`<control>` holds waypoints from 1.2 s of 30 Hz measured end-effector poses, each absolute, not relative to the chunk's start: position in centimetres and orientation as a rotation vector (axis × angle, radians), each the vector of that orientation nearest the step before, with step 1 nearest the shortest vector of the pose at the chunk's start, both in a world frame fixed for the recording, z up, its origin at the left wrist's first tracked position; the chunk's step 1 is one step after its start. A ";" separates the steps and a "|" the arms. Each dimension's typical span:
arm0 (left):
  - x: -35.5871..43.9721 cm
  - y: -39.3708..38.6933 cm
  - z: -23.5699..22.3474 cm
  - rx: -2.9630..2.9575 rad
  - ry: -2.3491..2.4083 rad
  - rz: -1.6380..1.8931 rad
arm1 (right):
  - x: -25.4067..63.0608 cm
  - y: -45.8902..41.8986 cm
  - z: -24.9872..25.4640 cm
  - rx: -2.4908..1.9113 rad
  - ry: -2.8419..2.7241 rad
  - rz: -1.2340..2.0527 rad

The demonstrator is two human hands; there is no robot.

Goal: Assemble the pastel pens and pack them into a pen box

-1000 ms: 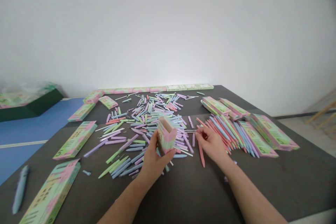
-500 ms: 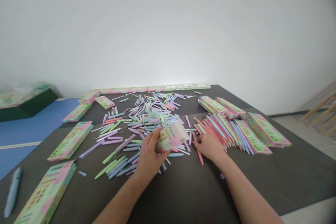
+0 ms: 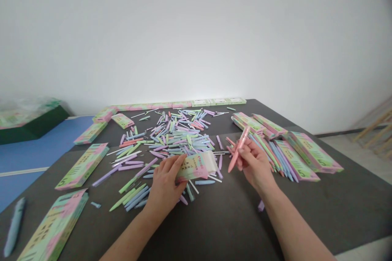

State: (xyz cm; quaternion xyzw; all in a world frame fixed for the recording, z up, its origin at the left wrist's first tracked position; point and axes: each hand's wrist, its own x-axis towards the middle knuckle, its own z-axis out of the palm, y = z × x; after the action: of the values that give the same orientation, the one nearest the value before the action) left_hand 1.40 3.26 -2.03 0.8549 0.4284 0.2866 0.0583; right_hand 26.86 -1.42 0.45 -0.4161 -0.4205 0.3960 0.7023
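My left hand (image 3: 165, 179) is wrapped round a small pink-and-green cardboard box (image 3: 196, 166), tipped on its side with its pale end flaps toward the right. Between the thumb and fingers of my right hand (image 3: 254, 163) is a coral-red pen (image 3: 239, 149), lifted off the table and slanting, its pointed end down to the left. Just behind that hand lies a row of red, blue, green and purple pens (image 3: 271, 153). Beyond the box spreads a heap of loose pastel pen parts (image 3: 174, 136).
Several printed boxes lie at the right (image 3: 315, 151), the left (image 3: 82, 165) and in a line at the back edge (image 3: 162, 105). One blue pen (image 3: 14, 226) rests at the near left. A dark green crate (image 3: 33, 122) stands beyond the black table (image 3: 214, 224).
My right hand has picked up the red pen from the table and raised it. The box in my left hand has been tilted from upright to lying sideways, its flapped end turned right.
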 end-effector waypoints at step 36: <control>0.4 2.8 -3.0 2.696 1.375 0.751 | 23.1 -2.1 -1.2 -0.963 -1.114 0.823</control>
State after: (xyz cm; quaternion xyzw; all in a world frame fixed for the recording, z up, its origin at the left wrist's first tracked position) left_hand 0.37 2.84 -3.02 0.8645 0.4410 0.2408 0.0119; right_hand 23.13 -2.08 -1.19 -0.4266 -0.4931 0.3646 0.6648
